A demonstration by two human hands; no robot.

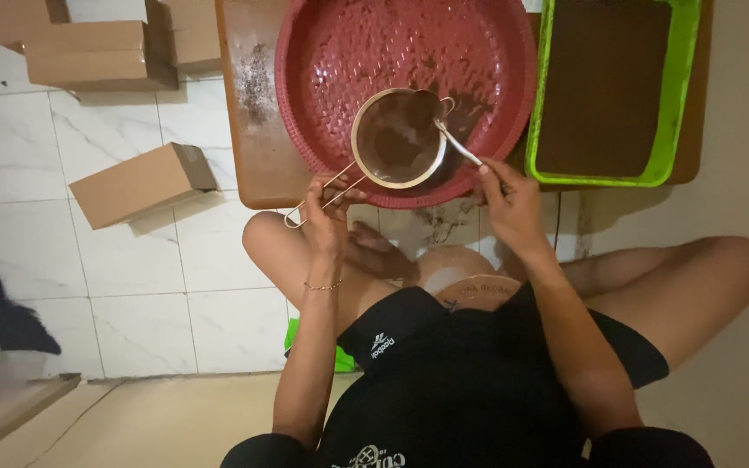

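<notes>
The round metal mesh sieve (396, 139), loaded with dark brown powder, hangs over the near part of the big red woven plastic tray (314, 78), so whatever falls through lands in the tray and not on the floor.

Starting from your left: plain brown cardboard boxes (142, 184) lie on the white tiled floor (175, 286), well apart from the work. A dark object and a bit of green at the left edge are cut off, and I cannot tell what they are.

Your left hand (327, 212) has its grip closed on the sieve's long wire handle (322, 198), holding the bowl level above the tray. The tray sits on a low brown wooden surface (249, 130) with some powder spilled on it, and its far rim is cut off by the top of the frame.

Your right hand (509, 199) pinches a slim metal spoon (459, 147), whose tip reaches over the sieve's rim into the powder. The spoon's bowl is hard to make out against the brown.

Further right, a lime green rectangular plastic tray (671, 104) holds a smooth brown layer; its upper end is out of view. Your knees and dark clothing hide the floor below the surface.
</notes>
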